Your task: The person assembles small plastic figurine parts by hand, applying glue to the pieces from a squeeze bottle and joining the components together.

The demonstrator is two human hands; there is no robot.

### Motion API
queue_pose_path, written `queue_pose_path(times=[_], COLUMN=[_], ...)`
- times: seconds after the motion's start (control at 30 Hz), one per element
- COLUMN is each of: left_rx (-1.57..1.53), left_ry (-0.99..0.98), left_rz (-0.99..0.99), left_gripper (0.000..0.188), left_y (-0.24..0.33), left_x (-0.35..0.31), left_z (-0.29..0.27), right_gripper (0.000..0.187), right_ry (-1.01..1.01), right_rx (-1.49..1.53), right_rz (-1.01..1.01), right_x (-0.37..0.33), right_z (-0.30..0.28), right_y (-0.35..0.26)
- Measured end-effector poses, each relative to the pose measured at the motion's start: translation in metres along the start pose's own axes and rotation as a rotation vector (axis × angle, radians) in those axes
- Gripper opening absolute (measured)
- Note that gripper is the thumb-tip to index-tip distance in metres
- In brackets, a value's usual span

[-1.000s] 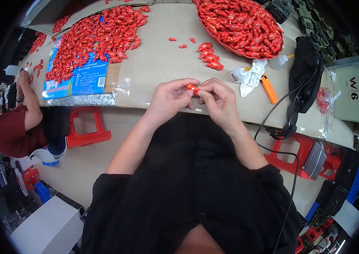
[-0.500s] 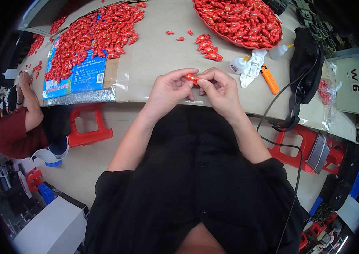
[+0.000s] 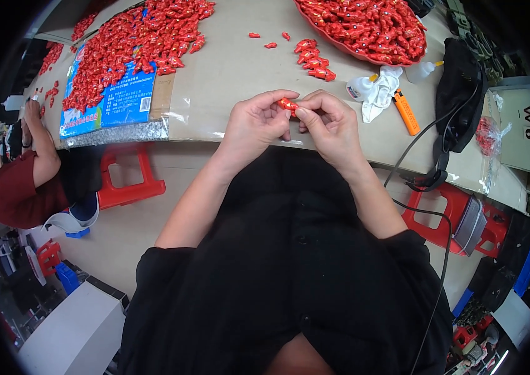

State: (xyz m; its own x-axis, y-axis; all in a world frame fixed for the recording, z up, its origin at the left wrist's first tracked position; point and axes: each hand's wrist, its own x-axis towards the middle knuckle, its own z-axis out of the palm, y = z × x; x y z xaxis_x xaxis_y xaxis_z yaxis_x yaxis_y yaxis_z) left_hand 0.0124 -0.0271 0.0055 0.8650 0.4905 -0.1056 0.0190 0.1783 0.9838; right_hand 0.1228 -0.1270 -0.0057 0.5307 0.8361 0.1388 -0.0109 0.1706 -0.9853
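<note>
Between my two hands, over the front edge of the table, is a small red figurine point(image 3: 287, 104) with yellow marks. My left hand point(image 3: 257, 120) pinches it from the left with thumb and fingers. From the right, the thumb and forefinger of my right hand point(image 3: 330, 125) are closed on its other end. Just beyond my hands a short row of red figurines point(image 3: 314, 60) lies on the table, with a few smaller red pieces point(image 3: 270, 45) to its left. What the figurine depicts is too small to tell.
A red basin point(image 3: 371, 47) heaped with figurines stands at the far right. Nearby are glue bottles point(image 3: 360, 87), a white cloth point(image 3: 380, 94), an orange box-cutter point(image 3: 406, 112) and a black bag point(image 3: 459, 94). Leftward, a figurine pile covers flattened cardboard point(image 3: 121, 103); a co-worker point(image 3: 27, 181) sits beyond.
The view has shifted slightly. Both hands still hold the figurine, and my right hand's fingers have changed their position on it a little.
</note>
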Motion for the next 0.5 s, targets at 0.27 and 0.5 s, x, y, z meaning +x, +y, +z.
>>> queue_pose_path(times=[0.27, 0.5], left_rx=[-0.014, -0.031], left_ry=[0.020, 0.024], left_rz=[-0.016, -0.014], left_gripper=[0.027, 0.025], left_y=[0.0009, -0.0002], left_x=[0.0006, 0.0000], left_z=[0.0005, 0.0016], right_gripper=[0.000, 0.000], right_ry=[-0.007, -0.003], right_rx=[0.006, 0.002], right_rz=[0.003, -0.009], right_x=[0.0016, 0.0011], right_z=[0.0008, 0.0012], right_y=[0.0009, 0.0002])
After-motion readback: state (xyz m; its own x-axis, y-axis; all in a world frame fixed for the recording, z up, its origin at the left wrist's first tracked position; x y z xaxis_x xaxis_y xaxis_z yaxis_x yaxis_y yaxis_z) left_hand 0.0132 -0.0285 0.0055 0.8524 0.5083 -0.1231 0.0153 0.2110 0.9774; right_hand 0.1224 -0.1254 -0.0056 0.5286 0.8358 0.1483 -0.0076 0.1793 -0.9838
